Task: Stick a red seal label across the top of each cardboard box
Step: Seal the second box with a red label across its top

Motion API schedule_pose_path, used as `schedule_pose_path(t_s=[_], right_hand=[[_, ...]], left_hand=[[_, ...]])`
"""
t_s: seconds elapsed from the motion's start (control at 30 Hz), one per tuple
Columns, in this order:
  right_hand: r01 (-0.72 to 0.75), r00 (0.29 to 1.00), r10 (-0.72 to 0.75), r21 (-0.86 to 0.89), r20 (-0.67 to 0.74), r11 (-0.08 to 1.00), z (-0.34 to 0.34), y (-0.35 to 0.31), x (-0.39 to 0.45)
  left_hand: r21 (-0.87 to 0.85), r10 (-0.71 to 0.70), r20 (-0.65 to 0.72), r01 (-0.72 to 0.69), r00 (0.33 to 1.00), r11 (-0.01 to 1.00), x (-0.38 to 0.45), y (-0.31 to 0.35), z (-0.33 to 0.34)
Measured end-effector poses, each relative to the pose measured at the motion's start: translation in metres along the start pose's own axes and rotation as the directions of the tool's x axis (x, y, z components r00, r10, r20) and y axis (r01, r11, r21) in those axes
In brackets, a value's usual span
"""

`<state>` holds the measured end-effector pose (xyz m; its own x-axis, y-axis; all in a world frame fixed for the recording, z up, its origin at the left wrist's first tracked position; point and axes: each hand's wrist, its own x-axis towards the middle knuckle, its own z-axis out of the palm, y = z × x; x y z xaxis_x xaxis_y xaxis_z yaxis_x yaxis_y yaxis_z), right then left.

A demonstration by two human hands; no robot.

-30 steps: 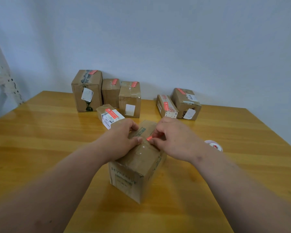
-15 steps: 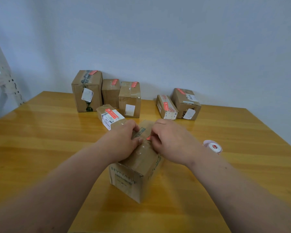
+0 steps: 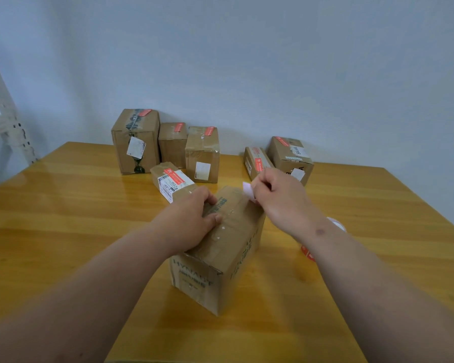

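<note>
The box [image 3: 220, 247] runs lengthwise from lower centre toward upper right. The left hand [image 3: 192, 218] grips its top; the right hand [image 3: 281, 197] pinches a pale strip [image 3: 248, 189], partly hidden.

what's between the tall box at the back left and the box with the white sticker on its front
A smaller cardboard box stands between the tall box and the box with the white sticker, a red label on its top. The head view shows it.

Wooden table [image 3: 63, 231] bearing one cardboard box [image 3: 220, 258] at centre, six sealed boxes [image 3: 202, 153] toward the top, label roll [image 3: 337, 224] at right.
</note>
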<state>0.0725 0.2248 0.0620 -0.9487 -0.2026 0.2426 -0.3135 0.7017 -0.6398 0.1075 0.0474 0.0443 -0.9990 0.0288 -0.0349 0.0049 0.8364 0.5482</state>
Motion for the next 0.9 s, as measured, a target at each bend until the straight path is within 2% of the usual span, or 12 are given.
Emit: schedule_pose_path(t_s=[0.1,0.23,0.4,0.5,0.57,0.67,0.73,0.77,0.83,0.9], right_hand=[[-0.148,0.984,0.166,0.225,-0.06,0.963,-0.002,0.007,0.005],[-0.268,0.943,0.326,0.442,-0.06,0.856,-0.003,0.011,0.009],[-0.3,0.903,0.426,0.629,-0.055,0.717,-0.011,0.009,0.014],[-0.272,0.899,0.431,0.676,-0.075,0.685,-0.021,0.008,0.017],[-0.256,0.904,0.417,0.667,-0.09,0.699,-0.023,0.007,0.017],[-0.228,0.928,0.355,0.573,-0.117,0.787,-0.018,0.006,0.015],[-0.191,0.951,0.28,0.468,-0.128,0.863,-0.013,0.004,0.009],[-0.154,0.963,0.229,0.406,-0.143,0.901,-0.012,0.002,0.005],[-0.032,0.977,0.089,0.279,-0.192,0.96,-0.009,-0.003,0.0],[0.121,0.97,-0.085,0.147,-0.229,0.982,-0.005,-0.009,-0.005]], left_hand=[[-0.004,0.004,0.006,-0.004,1.0,1.0,-0.001,-0.001,0.0],[0.004,0.011,0.022,-0.011,1.0,1.0,0.001,-0.002,0.0],[0.051,0.01,0.04,-0.012,0.999,0.999,0.003,0.0,-0.001],[0.084,0.011,0.062,-0.017,0.998,0.996,0.004,0.001,-0.002],[0.112,0.011,0.079,-0.02,0.997,0.994,0.005,0.001,-0.003],[0.167,0.043,0.084,-0.057,0.996,0.984,0.007,0.001,-0.005],[0.189,0.105,-0.007,-0.102,0.994,0.977,0.007,0.003,-0.007],[0.151,0.13,-0.091,-0.115,0.987,0.982,0.006,0.004,-0.008],[-0.038,0.104,-0.228,-0.115,0.968,0.993,0.002,0.009,-0.012],[-0.252,0.016,-0.228,-0.074,0.974,0.965,-0.002,0.018,-0.018]])
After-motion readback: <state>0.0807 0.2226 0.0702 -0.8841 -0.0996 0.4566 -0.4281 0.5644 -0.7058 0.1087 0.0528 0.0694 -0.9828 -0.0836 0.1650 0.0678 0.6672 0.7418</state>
